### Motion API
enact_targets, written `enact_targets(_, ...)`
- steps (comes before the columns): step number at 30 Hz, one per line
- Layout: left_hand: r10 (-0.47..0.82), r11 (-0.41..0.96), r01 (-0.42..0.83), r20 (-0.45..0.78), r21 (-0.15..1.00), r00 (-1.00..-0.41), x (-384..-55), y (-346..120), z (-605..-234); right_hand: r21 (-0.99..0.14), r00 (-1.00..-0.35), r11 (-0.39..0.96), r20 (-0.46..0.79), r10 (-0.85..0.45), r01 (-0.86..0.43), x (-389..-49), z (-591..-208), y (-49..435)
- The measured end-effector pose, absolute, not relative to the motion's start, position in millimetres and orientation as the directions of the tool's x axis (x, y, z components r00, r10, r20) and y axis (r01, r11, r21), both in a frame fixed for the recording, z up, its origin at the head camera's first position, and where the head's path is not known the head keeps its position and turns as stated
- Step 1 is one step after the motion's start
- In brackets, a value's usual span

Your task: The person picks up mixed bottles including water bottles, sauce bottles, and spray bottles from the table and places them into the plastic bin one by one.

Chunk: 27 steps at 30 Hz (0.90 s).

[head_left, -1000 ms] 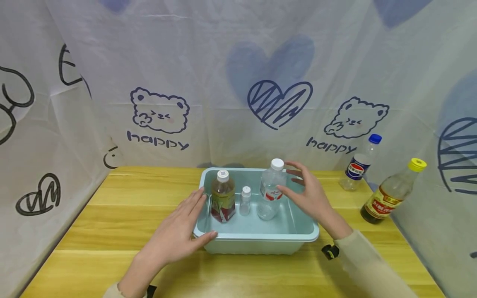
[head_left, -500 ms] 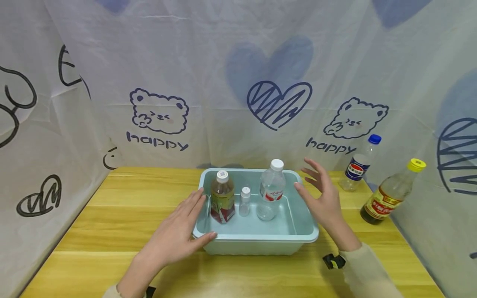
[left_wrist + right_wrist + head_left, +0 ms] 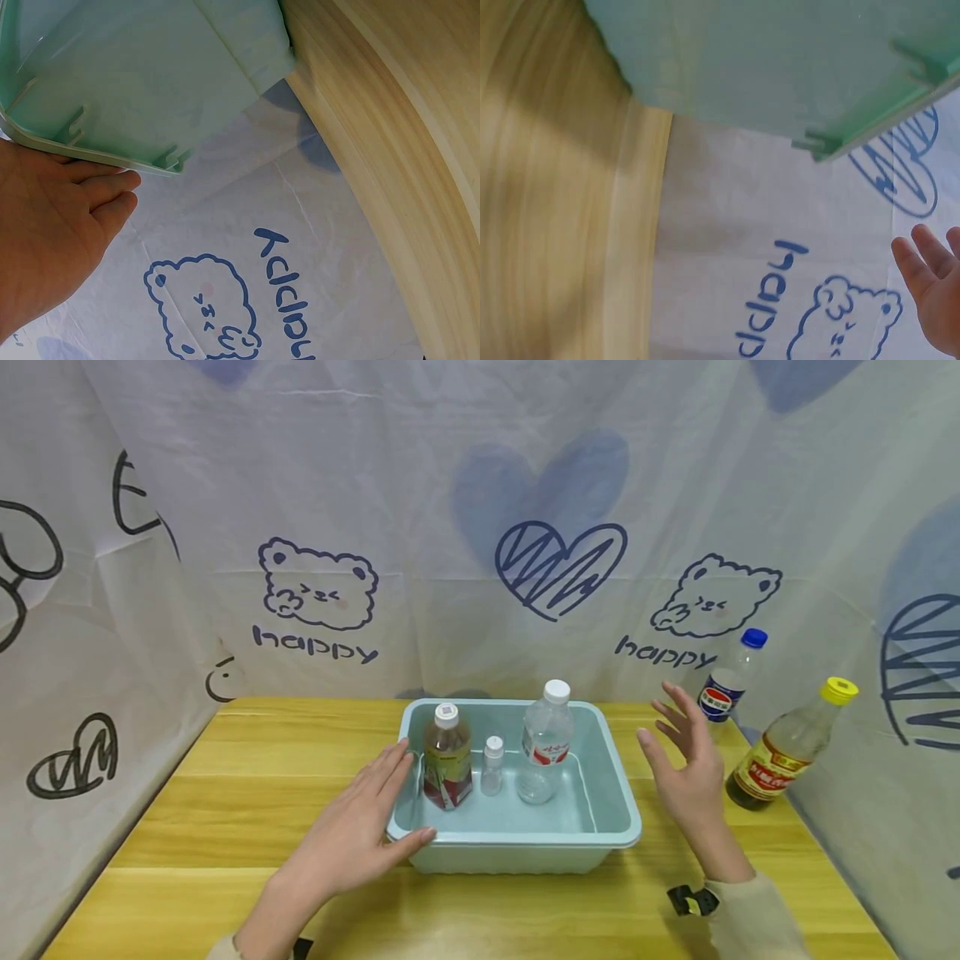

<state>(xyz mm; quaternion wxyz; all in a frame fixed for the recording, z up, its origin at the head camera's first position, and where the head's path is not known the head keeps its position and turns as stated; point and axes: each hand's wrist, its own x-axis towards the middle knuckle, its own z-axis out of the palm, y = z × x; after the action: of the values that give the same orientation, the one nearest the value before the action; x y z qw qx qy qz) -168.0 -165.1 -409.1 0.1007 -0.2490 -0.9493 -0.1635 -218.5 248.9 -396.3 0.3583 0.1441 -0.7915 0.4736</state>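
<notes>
A light blue-green plastic basin (image 3: 517, 838) stands on the table with three bottles upright in it. They are a drink bottle with dark contents (image 3: 448, 760), a tiny clear bottle (image 3: 492, 768) and a clear water bottle (image 3: 548, 735) with a white cap. My left hand (image 3: 352, 827) rests on the basin's left rim, fingers straight; the left wrist view shows its fingers (image 3: 109, 191) along the rim. To the right of the basin my right hand (image 3: 690, 768) hovers with fingers spread, holding nothing. Behind it a blue-capped cola bottle (image 3: 720, 693) is partly hidden.
A yellow-capped sauce bottle (image 3: 787, 752) with a little dark liquid stands at the table's right edge. The wooden table (image 3: 225, 827) runs back to a white printed curtain (image 3: 420, 527), which also hangs at both sides.
My right hand has moved right, away from the white-capped water bottle and out past the basin's right rim, toward the cola bottle. My left hand has stayed on the left rim.
</notes>
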Motion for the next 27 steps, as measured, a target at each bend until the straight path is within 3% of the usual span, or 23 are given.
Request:
enact_targets(11,0.443,0.818,0.514,0.287,0.26,-0.85,-168,-166,-410,-0.693,-0.703,0.528,0.673,0.229,-0.491,-209,-408,277)
enact_targets(27,0.44,0.827,0.505,0.276,0.246,-0.855,-168,-165,-409,-0.726,-0.599,0.553,0.671,0.438,-0.408,-202,-426,329)
